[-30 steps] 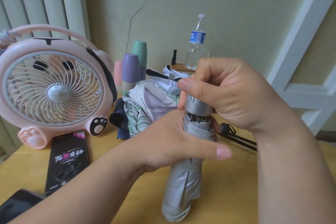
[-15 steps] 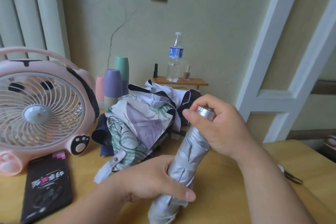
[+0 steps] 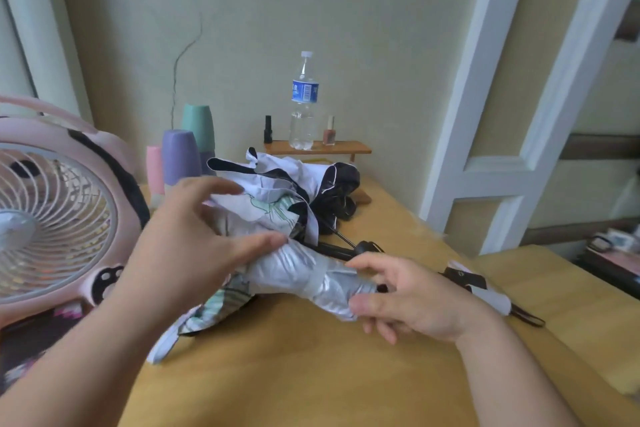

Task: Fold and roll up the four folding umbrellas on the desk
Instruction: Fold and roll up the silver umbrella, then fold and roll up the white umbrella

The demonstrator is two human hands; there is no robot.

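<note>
A rolled silver umbrella (image 3: 301, 270) lies across the wooden desk (image 3: 311, 378). My right hand (image 3: 412, 298) holds its right end between thumb and fingers. My left hand (image 3: 194, 236) hovers open over its left end with fingers spread, the thumb touching the silver fabric. Behind it a white umbrella with a green print (image 3: 273, 201) lies loose and crumpled, partly under the silver one. A dark umbrella (image 3: 341, 191) is bunched behind that. A black handle (image 3: 341, 250) pokes out between them. A rolled pink-and-white umbrella (image 3: 485, 291) lies behind my right wrist.
A pink panda fan (image 3: 55, 218) stands at the left with a black device (image 3: 27, 340) in front of it. Pastel cups (image 3: 183, 156) stand behind the umbrellas. A small wooden shelf (image 3: 346, 148) by the wall carries a water bottle (image 3: 304, 104) and nail polish bottles.
The silver umbrella went from upright in both hands to lying flat on the desk. My left hand let go and opened; my right hand moved down with the umbrella's end.
</note>
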